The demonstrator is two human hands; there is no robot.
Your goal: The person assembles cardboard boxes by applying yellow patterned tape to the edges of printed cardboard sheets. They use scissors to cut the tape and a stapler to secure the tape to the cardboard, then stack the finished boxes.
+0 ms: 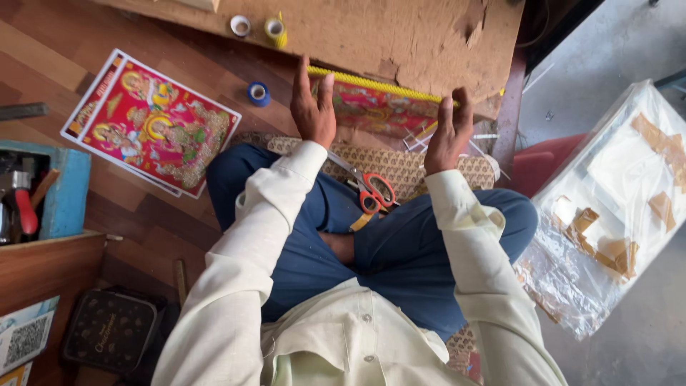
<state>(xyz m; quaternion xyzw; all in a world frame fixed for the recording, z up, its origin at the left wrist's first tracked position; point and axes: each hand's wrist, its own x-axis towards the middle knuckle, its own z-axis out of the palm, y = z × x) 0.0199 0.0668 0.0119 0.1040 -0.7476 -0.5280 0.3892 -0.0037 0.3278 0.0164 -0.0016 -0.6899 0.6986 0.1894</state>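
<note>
Overhead, left hand (313,107) and right hand (449,132), fingers spread, pressing a long red printed picture with yellow beaded edge (379,107), long axis left-right on the floor, orange-handled scissors (371,191) nearby

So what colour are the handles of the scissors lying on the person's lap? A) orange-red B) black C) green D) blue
A: the scissors rest on the patterned mat across the lap, between the left hand and the right hand, and their looped handles are plainly orange-red.
</note>
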